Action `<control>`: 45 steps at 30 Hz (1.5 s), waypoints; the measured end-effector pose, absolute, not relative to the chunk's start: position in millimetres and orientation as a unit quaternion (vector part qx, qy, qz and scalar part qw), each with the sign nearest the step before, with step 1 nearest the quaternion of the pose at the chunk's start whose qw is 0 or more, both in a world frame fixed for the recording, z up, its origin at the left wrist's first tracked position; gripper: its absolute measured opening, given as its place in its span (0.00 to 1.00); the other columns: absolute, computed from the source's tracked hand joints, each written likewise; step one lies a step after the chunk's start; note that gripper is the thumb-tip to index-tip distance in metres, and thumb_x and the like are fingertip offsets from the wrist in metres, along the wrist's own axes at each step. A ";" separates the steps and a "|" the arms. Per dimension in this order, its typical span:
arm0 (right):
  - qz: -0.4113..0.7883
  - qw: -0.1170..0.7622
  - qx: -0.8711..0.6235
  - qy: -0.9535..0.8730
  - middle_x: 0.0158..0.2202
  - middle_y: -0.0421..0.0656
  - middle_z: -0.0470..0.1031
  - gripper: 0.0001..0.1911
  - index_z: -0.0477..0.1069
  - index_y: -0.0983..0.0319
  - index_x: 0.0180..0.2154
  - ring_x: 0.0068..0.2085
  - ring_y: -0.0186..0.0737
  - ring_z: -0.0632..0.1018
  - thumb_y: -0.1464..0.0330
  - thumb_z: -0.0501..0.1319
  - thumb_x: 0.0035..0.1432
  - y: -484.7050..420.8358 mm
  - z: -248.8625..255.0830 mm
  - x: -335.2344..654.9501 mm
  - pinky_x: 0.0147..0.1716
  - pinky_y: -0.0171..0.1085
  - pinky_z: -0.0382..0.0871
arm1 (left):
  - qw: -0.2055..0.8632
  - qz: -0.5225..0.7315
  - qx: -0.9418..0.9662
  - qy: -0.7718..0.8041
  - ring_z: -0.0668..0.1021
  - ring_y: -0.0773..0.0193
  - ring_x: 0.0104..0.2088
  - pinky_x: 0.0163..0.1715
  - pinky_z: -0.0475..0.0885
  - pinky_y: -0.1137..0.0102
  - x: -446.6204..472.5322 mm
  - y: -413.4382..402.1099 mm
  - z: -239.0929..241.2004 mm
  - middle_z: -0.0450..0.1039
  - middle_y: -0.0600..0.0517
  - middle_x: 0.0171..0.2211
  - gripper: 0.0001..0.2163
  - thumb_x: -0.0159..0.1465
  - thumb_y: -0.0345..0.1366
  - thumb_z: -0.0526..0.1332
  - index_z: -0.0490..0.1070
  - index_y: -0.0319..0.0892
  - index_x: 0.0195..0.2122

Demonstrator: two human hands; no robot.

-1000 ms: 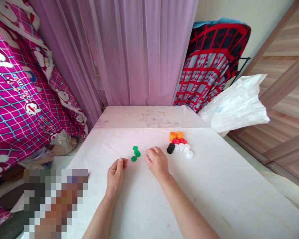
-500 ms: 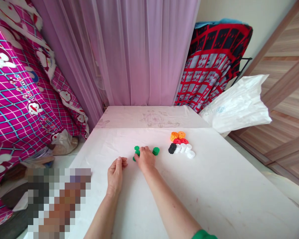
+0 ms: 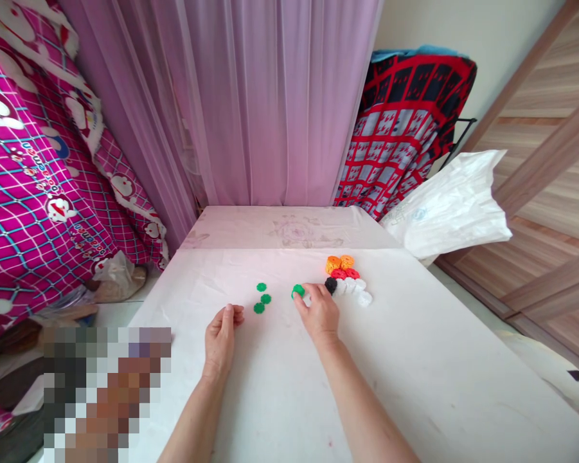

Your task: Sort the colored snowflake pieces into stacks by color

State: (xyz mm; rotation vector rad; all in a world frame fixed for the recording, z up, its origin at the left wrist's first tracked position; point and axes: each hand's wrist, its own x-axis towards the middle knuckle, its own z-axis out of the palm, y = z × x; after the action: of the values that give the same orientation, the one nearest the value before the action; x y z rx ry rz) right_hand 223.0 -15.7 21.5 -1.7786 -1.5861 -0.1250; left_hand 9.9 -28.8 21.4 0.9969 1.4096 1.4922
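Note:
My right hand (image 3: 320,316) pinches a green notched disc (image 3: 297,290), perhaps a small stack, between thumb and fingers just above the table. To its left, several loose green discs (image 3: 265,299) lie flat, two of them touching. My left hand (image 3: 222,331) rests on the table left of these, fingers curled and thumb pressed on them; anything inside is hidden. Just beyond my right hand stands a stack of black discs (image 3: 330,285). White discs (image 3: 365,298) lean in overlapping rows beside it, with red discs (image 3: 338,274) and orange stacks (image 3: 333,263) behind.
A white cloth with a faint rose print covers the table (image 3: 390,366). A white bag (image 3: 455,206) overhangs the far right corner. A lilac curtain (image 3: 279,103) hangs behind the table, and a pink patterned cloth (image 3: 72,173) hangs at the left.
My right hand has moved right, from the loose green discs to the green disc it now pinches. The loose ones lie uncovered. My left hand stays nearly still.

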 end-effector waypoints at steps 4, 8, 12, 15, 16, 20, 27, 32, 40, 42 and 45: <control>-0.045 0.318 -0.716 -0.620 0.37 0.42 0.74 0.09 0.75 0.59 0.39 0.38 0.38 0.74 0.63 0.60 0.59 -7.2 29.2 241.2 0.37 0.33 0.63 | 0.416 0.592 0.398 0.564 0.77 0.61 0.30 0.35 0.75 0.66 9.9 -28.5 21.5 0.77 0.47 0.28 0.26 0.54 0.61 0.60 0.77 0.39 0.29; -0.034 0.282 -0.722 -0.630 0.37 0.42 0.74 0.08 0.75 0.59 0.38 0.39 0.38 0.74 0.63 0.61 0.59 -3.3 32.8 239.6 0.37 0.34 0.62 | 0.419 0.587 0.400 0.565 0.77 0.62 0.30 0.35 0.74 0.67 8.8 -27.8 19.2 0.77 0.48 0.28 0.26 0.54 0.61 0.61 0.77 0.39 0.29; -0.016 0.283 -0.723 -0.630 0.38 0.43 0.74 0.10 0.75 0.60 0.40 0.39 0.38 0.74 0.62 0.60 0.59 -4.4 31.3 237.7 0.37 0.33 0.62 | 0.421 0.584 0.400 0.568 0.77 0.62 0.30 0.36 0.74 0.67 8.8 -28.3 20.3 0.76 0.49 0.27 0.26 0.54 0.61 0.60 0.78 0.39 0.29; 0.013 0.305 -0.728 -0.614 0.39 0.41 0.74 0.11 0.73 0.59 0.42 0.34 0.35 0.73 0.64 0.59 0.59 -10.1 26.0 238.7 0.35 0.33 0.63 | 0.419 0.584 0.402 0.567 0.77 0.61 0.31 0.36 0.74 0.66 9.7 -29.1 22.3 0.77 0.48 0.27 0.26 0.53 0.62 0.60 0.78 0.39 0.29; 0.025 0.310 -0.732 -0.607 0.39 0.41 0.74 0.10 0.73 0.58 0.42 0.32 0.34 0.73 0.66 0.58 0.59 -12.4 23.8 239.0 0.34 0.33 0.63 | 0.418 0.585 0.402 0.568 0.77 0.61 0.30 0.36 0.74 0.66 10.0 -29.3 22.7 0.77 0.48 0.27 0.26 0.53 0.62 0.61 0.78 0.39 0.29; 0.057 0.281 -0.755 -0.590 0.42 0.41 0.75 0.16 0.74 0.57 0.44 0.32 0.34 0.74 0.75 0.55 0.56 -19.3 18.4 238.0 0.34 0.33 0.64 | 0.422 0.586 0.396 0.567 0.77 0.62 0.30 0.36 0.74 0.66 10.4 -29.5 22.6 0.77 0.48 0.28 0.26 0.53 0.61 0.61 0.78 0.39 0.29; 0.022 0.191 -0.767 -0.612 0.44 0.45 0.74 0.19 0.74 0.58 0.46 0.42 0.40 0.76 0.76 0.54 0.56 -18.5 24.7 230.1 0.36 0.34 0.65 | 0.420 0.587 0.401 0.565 0.77 0.62 0.30 0.35 0.74 0.67 10.1 -29.5 22.3 0.76 0.49 0.27 0.25 0.54 0.61 0.61 0.77 0.39 0.29; 0.014 0.193 -0.762 -0.617 0.43 0.45 0.74 0.17 0.74 0.58 0.45 0.42 0.40 0.76 0.75 0.54 0.57 -17.8 22.6 228.3 0.36 0.34 0.65 | 0.423 0.590 0.394 0.563 0.77 0.62 0.30 0.35 0.74 0.67 11.0 -29.9 24.0 0.77 0.48 0.27 0.26 0.53 0.61 0.61 0.77 0.39 0.29; 0.003 0.312 -0.713 -0.628 0.40 0.43 0.76 0.14 0.74 0.59 0.42 0.35 0.35 0.75 0.74 0.53 0.59 -28.3 26.9 217.3 0.37 0.32 0.65 | 0.441 0.621 0.344 0.550 0.76 0.63 0.30 0.34 0.75 0.67 11.8 -27.8 26.4 0.77 0.48 0.28 0.25 0.50 0.61 0.63 0.76 0.39 0.27; 0.036 0.293 -0.676 -0.675 0.40 0.42 0.76 0.13 0.74 0.59 0.43 0.34 0.34 0.75 0.73 0.53 0.61 -28.2 31.4 201.0 0.38 0.32 0.65 | 0.444 0.634 0.325 0.543 0.76 0.64 0.29 0.33 0.76 0.67 12.1 -27.1 27.2 0.76 0.49 0.29 0.24 0.49 0.60 0.65 0.76 0.39 0.27; 0.085 0.213 -0.671 -0.706 0.42 0.43 0.75 0.12 0.73 0.57 0.46 0.38 0.36 0.76 0.70 0.55 0.62 -20.5 38.5 174.7 0.38 0.32 0.66 | 0.439 0.638 0.326 0.542 0.76 0.64 0.29 0.33 0.76 0.66 11.7 -26.5 26.7 0.77 0.49 0.29 0.23 0.50 0.59 0.64 0.76 0.39 0.27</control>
State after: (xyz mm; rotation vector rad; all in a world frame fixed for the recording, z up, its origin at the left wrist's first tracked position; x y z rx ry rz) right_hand 174.7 -20.5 38.5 -1.8621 -1.9593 0.2348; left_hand 11.7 -26.5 26.7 0.8100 1.3466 1.5861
